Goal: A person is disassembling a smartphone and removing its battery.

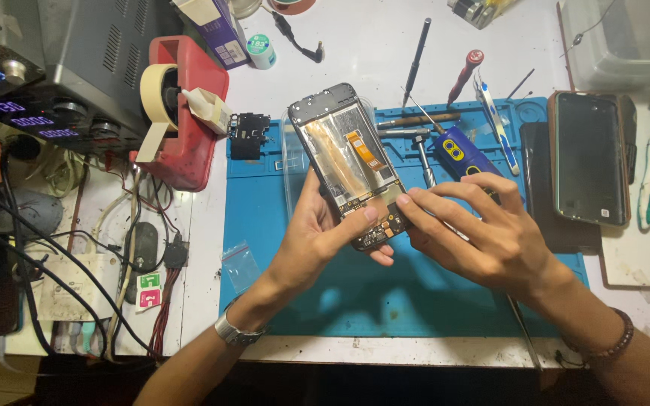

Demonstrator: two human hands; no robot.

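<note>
Screens, labels and packages seen on the table

Glowing blue-violet displays [9, 113] are set at far left; a purple-and-white box [216, 30] lies top centre, green and pink stickers [149, 289] lower left, a dark-screened phone [590, 158] at right.

Single head-worn view, steeply down and close over the blue rubber work mat [325, 293] on the white tabletop [370, 53].

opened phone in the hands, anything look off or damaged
No damage shows on the opened phone; back off, orange flex cable exposed. Left hand cradles it; right hand pinches its lower end.
</note>
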